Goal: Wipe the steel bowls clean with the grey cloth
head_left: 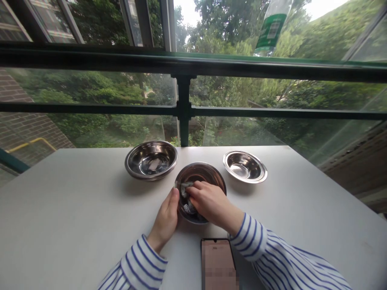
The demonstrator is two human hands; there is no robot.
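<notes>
A steel bowl stands in the middle of the table, slightly nearer than two others. My left hand grips its left rim, thumb on top and fingers down the outside. Inside the bowl, my right hand is closed on a crumpled whitish cloth, pressed against the bowl's inner wall. Part of the cloth below shows a dark-and-white pattern. My right hand covers much of the bowl's right side, and its fingertips are partly hidden.
At the back left stands a larger steel bowl; at the back right, a smaller one. A phone lies near the front of the white table. Behind runs a dark green railing with a green-labelled bottle on it.
</notes>
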